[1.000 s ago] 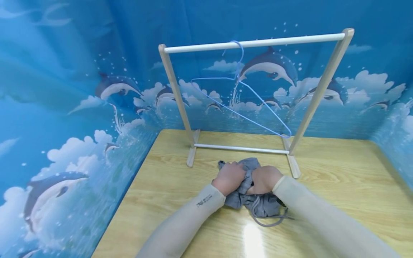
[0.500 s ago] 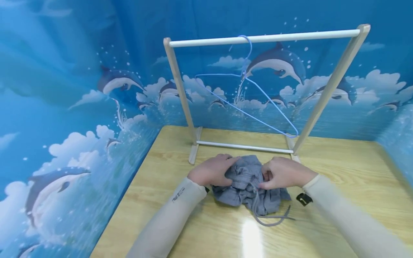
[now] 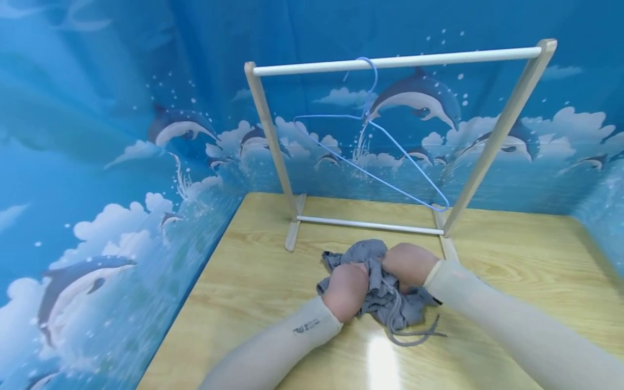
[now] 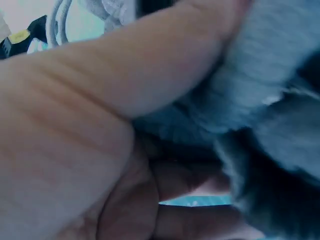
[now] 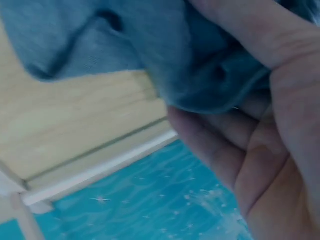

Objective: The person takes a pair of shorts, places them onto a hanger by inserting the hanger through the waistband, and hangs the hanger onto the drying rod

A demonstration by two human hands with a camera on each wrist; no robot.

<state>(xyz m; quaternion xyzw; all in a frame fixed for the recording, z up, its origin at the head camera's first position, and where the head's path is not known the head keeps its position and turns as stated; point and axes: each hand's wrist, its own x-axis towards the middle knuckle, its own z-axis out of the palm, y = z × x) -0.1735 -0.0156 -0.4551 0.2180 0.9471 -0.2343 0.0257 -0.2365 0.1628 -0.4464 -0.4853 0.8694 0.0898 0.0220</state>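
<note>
Head view: left hand point(image 3: 346, 292) and right hand point(image 3: 408, 265) grip the crumpled grey garment point(image 3: 363, 251) between them, its drawstring point(image 3: 411, 344) trailing near right.

A yellowish wooden table point(image 3: 234, 271) with visible grain runs back to a blue wall covering point(image 3: 322, 21), which rises behind it with printed dolphins point(image 3: 409, 103) (they come in several sizes) and white clouds point(image 3: 580, 132). The same sea print spreads over the left wall point(image 3: 97, 179) beside the table and the right wall point(image 3: 606, 206) across from it. Bright glare point(image 3: 382, 363) shines on the table's near part.
</note>
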